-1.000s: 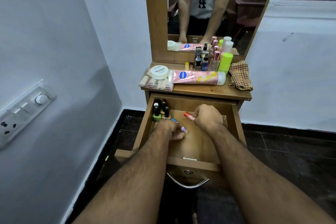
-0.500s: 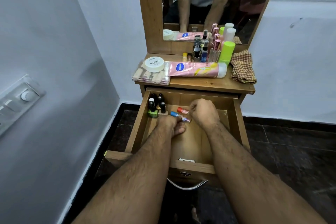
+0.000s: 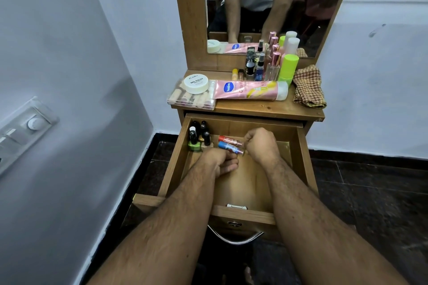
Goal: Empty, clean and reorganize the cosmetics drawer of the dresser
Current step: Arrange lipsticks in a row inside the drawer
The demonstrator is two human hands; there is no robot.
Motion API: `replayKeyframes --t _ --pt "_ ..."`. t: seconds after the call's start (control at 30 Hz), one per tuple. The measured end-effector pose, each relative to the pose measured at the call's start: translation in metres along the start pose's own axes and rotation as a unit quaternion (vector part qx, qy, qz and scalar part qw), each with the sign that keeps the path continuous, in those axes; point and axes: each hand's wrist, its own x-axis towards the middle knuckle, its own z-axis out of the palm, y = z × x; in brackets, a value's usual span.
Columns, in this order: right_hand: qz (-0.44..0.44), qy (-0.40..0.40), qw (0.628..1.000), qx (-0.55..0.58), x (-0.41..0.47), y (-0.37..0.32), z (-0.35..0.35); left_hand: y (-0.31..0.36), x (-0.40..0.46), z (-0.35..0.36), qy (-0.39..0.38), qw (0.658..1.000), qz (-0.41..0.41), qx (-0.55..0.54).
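The dresser's wooden drawer (image 3: 303, 164) is pulled open. Several nail polish bottles (image 3: 199, 137) stand in its back left corner. Just right of them a red-capped tube (image 3: 228, 140) and a blue-capped tube (image 3: 228, 146) lie side by side on the drawer floor. My left hand (image 3: 221, 162) is curled under the blue-capped tube, with fingertips at its near end. My right hand (image 3: 261, 146) is curled, with its fingers pinching the right end of the red-capped tube. The contact points are partly hidden by my knuckles.
On the dresser top (image 3: 266, 110) lie a pink lotion tube (image 3: 250, 92), a white nail polish remover jar (image 3: 196, 84) on a clear box (image 3: 185, 99), several perfume bottles (image 3: 266, 65), a green-capped bottle (image 3: 288, 67) and a checked cloth (image 3: 309, 88). The left wall is close by.
Both hands carried the two tubes left and back, until they lay parallel beside the nail polish bottles. The camera moved closer and tilted down a little.
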Motion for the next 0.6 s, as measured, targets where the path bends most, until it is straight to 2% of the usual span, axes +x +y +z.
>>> replayKeyframes --t 0.2,0.3,0.47,0.6 --pt "-0.027 -0.001 0.999 0.035 0.0033 0.0035 0.0031 0.0037 -0.0028 0.0016 -0.017 0.999 0.012 -0.027" --pt "-0.013 0.016 0.999 0.034 0.0041 0.0060 0.0030 0.0041 -0.0043 0.0014 -0.024 0.999 0.011 -0.044" --pt "0.029 -0.012 0.997 0.072 0.0051 0.0093 0.0044 0.0035 -0.0024 0.0018 -0.042 0.997 0.012 -0.058" --pt "0.019 -0.010 0.994 0.103 0.0077 0.0081 0.0069 0.0044 -0.0048 0.0037 -0.043 0.997 0.017 -0.060"
